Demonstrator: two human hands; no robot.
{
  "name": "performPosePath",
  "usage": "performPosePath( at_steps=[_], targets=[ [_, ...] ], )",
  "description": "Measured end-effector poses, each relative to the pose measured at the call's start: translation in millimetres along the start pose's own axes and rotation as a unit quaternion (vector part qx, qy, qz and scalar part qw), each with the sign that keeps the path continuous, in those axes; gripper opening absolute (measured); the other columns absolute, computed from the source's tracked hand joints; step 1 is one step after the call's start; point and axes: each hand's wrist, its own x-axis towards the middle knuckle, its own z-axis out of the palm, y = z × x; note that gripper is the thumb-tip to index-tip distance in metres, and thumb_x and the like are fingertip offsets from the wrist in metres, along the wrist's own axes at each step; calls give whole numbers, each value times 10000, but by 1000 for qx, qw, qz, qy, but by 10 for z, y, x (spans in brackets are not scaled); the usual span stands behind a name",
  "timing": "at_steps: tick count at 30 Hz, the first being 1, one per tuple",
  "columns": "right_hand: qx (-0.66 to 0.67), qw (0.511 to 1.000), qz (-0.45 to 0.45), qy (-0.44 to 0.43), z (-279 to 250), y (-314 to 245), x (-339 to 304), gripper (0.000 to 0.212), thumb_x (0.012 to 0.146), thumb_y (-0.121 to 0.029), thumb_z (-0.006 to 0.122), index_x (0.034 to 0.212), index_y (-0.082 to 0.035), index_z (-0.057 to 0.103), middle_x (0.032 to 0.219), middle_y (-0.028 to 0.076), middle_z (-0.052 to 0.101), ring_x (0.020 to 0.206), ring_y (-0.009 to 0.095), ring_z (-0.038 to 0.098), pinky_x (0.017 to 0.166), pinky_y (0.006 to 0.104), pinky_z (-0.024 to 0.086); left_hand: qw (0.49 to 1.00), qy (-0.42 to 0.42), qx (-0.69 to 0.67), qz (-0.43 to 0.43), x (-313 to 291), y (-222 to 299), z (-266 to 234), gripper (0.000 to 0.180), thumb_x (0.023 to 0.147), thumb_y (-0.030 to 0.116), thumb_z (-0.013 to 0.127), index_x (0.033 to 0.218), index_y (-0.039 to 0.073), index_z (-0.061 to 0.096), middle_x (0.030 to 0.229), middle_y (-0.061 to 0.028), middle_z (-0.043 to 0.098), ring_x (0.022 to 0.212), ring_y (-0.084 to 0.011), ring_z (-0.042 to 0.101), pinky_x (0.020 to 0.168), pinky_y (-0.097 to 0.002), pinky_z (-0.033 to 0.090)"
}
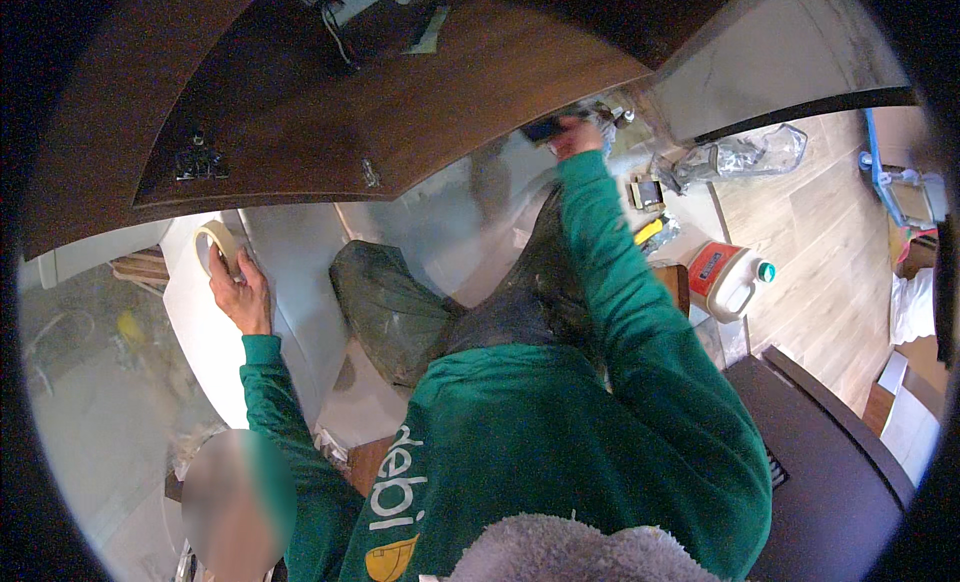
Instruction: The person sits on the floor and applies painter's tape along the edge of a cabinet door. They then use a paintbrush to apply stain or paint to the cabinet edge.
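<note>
My left hand (243, 297) grips a roll of masking tape (227, 244), fingers and thumb closed on its near rim. The tape is held on edge over a bright white panel (190, 327). Farther off to the right, my right hand (582, 138) is closed at the near edge of a large dark brown wooden panel (400, 122). A dark object (543, 130) sticks out from its fingers, too smeared by motion to name. Two metal hinge-like fittings sit on the wooden panel, one (200, 160) at the left, the other (370, 174) near its lower edge.
Right of my knees are a white jug (738, 285) with a red label and teal cap, a yellow-handled tool (648, 232) and a small open box (648, 193). Clear plastic packaging (755, 154) lies beyond them. A dark cabinet (830, 472) stands at the lower right.
</note>
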Motion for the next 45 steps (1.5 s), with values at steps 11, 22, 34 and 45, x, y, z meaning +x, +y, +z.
performPosePath(
  at_steps=[11,22,34,45],
  targets=[
    [-98,989,73,-82,-486,-96,488,291,862,-216,536,992,25,633,787,186,641,657,334,614,549,454,505,1000,-3,-1,-10,19,54,-18,465,885,177,652,1299,3,534,1138,-237,636,998,-376,610,868,-421,494],
    [-242,943,-40,-226,225,-1506,-973,347,745,-255,700,1044,-80,684,846,131,683,726,308,654,638,423,529,999,7,10,-32,-1,-35,20,448,883,191,654,1276,1,551,1038,-229,656,916,-369,625,818,-421,503],
    [-130,932,174,-291,-600,-1230,-1138,212,811,-164,615,970,-71,719,646,148,602,495,266,600,481,426,468,999,28,-13,-25,5,21,11,436,878,169,653,1279,29,554,1031,-210,661,888,-352,627,806,-425,509],
    [309,874,370,-65,-767,-1828,-489,353,946,-341,535,1096,-23,568,989,173,682,832,323,677,670,415,524,999,30,-21,-12,-24,-1,7,425,862,138,661,1260,21,571,1067,-184,678,942,-330,628,832,-410,516]
  ],
)
